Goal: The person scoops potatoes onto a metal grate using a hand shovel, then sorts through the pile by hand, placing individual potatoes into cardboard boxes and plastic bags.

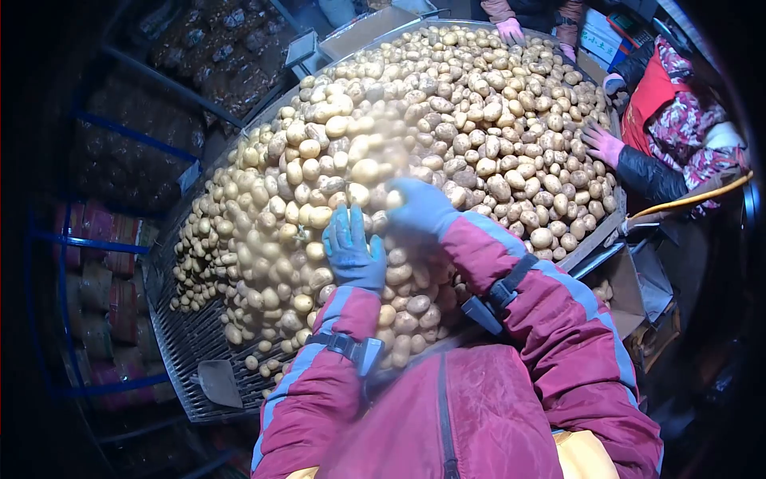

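Observation:
A broad heap of potatoes [495, 188] covers the big table in front of me. My left hand [355, 249], in a blue-grey glove, lies palm down on the potatoes with its fingers stretched forward. Just right of it, my right hand [421, 209] is in a similar glove and reaches over the heap. Motion smears its fingers, and a pale potato [394, 199] shows right at the fingertips; I cannot tell whether it is held. Potatoes close to both hands are partly blurred.
Slatted metal [191, 351] shows at the table's left, with a white scoop [219, 383] on it. A co-worker's pink-gloved hand [604, 145] rests at the right edge; another person's pink glove [511, 32] is at the back. Filled sacks [108, 303] stand left, and a yellow hose [694, 194] runs right.

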Demonstrator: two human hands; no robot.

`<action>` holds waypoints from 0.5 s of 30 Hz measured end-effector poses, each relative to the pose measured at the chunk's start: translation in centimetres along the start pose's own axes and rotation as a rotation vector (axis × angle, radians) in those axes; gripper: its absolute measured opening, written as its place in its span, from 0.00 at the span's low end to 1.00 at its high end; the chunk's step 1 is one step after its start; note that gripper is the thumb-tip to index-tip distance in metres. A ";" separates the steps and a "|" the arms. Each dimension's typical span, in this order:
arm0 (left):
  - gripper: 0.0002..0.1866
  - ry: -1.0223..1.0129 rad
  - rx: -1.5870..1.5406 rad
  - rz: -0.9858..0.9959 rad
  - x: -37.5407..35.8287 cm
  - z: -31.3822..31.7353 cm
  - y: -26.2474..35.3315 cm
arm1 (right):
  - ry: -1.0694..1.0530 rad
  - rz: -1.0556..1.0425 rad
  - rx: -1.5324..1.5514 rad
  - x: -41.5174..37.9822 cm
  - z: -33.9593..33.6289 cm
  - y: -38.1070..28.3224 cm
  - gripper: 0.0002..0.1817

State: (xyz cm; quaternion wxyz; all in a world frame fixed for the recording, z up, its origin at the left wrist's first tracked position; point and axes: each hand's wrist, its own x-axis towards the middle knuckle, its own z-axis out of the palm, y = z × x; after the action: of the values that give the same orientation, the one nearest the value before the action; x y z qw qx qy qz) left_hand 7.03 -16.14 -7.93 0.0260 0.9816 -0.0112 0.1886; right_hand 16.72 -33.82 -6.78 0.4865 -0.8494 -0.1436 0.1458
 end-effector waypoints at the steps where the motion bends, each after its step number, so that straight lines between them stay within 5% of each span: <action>1: 0.42 -0.002 -0.002 0.002 0.1 -0.2 0.0 | -0.043 0.049 0.121 0.1 -0.4 1.1 0.30; 4: 0.42 0.011 -0.014 0.015 -0.3 -0.5 0.1 | -0.211 0.052 0.895 -1.3 -1.7 5.7 0.27; 6: 0.41 0.033 -0.055 0.029 -0.4 -0.3 -0.2 | -0.484 0.251 1.311 -4.3 -4.2 6.5 0.23; 9: 0.40 0.070 -0.046 0.035 -0.7 0.2 -0.3 | -0.421 0.337 1.255 -9.8 -7.5 5.8 0.20; 10: 0.41 0.075 -0.049 0.037 -0.7 0.4 -0.3 | -0.179 0.470 1.102 -11.5 -8.0 5.3 0.20; 14: 0.41 0.072 -0.059 0.028 -0.8 0.5 -0.3 | -0.215 0.572 0.882 -18.2 -13.5 7.5 0.18; 15: 0.41 0.081 -0.059 0.029 -0.8 0.5 -0.5 | -0.394 0.518 0.836 -19.4 -15.1 10.8 0.18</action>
State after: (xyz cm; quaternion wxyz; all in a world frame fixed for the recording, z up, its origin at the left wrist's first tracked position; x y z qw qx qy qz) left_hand 6.50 -15.61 -8.66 0.0525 0.9717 -0.0300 0.2284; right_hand 5.90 -58.44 -6.77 0.6953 -0.5473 0.0528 0.4628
